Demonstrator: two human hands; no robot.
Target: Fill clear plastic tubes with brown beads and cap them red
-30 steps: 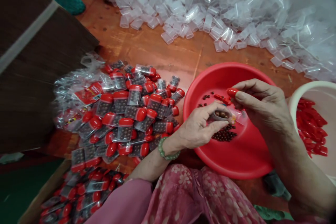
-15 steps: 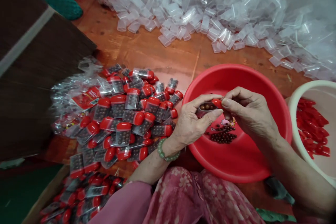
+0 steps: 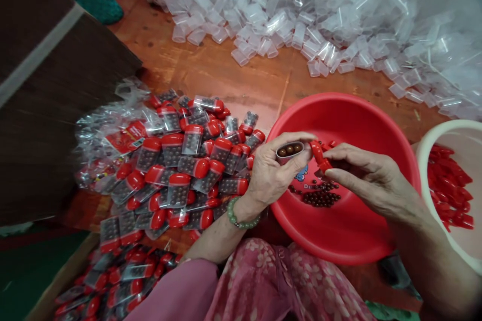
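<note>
My left hand (image 3: 267, 175), a green bead bracelet on its wrist, is closed around a small clear container (image 3: 279, 153). The container's oval mouth faces up and shows brown balls (image 3: 290, 150) inside. Just right of it, my right hand (image 3: 371, 175) pinches a red plastic cap (image 3: 321, 156), which looks flipped open on its hinge. The cap is off the container and close to my left fingertips; whether they touch it I cannot tell. Both hands are over a red basin (image 3: 361, 230), where loose brown balls (image 3: 320, 199) lie on the bottom.
Left of the basin lies a heap of filled, red-capped containers (image 3: 192, 168) beside a clear plastic bag (image 3: 101, 133). More capped containers (image 3: 124, 281) sit lower left. Uncapped clear tubes (image 3: 286, 25) pile up at the back. A pale basin (image 3: 425, 175) at right holds red caps (image 3: 448, 185).
The red cap has moved away from the container's mouth to the right, with my right hand drawing back slightly. The container's opening now shows fully.
</note>
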